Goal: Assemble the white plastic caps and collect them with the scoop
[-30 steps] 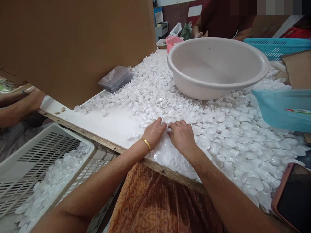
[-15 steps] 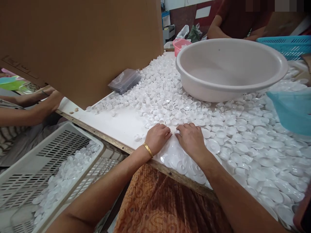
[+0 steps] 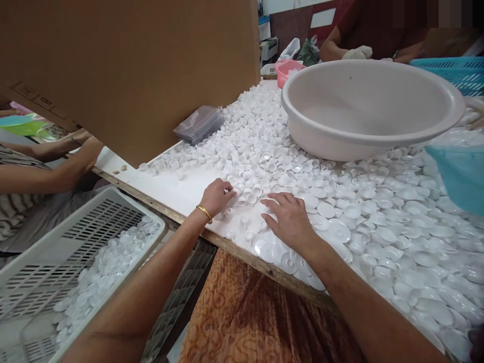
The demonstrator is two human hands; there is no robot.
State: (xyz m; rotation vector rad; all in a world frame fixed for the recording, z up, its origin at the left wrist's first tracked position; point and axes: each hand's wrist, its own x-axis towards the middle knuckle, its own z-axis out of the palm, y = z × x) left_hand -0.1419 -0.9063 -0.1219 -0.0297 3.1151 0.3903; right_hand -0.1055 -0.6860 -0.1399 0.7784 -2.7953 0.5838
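Observation:
Small white toy-like cups and saucers cover much of the white table. My left hand (image 3: 216,197), with a gold bangle at the wrist, reaches over some small white cups (image 3: 249,195) near the table's front edge. Its fingers are bent and slightly apart, and nothing shows in them. To its right, my right hand (image 3: 288,220) hovers low over the pieces with fingers spread, holding nothing visible. Flat white saucers (image 3: 289,262) lie below it by the edge, and a larger saucer (image 3: 339,231) sits to its right.
A large pale basin (image 3: 372,138) stands on the pieces at the back right. A cardboard box (image 3: 151,75) rises at the left, beside a clear plastic packet (image 3: 199,125). Below the edge is a slatted crate (image 3: 86,217) of white pieces. Co-workers' arms show left and behind the basin.
My hands were close together with bent fingers. Now the left has moved left and away, and the right has spread its fingers. A co-worker's gloved hand has appeared behind the basin.

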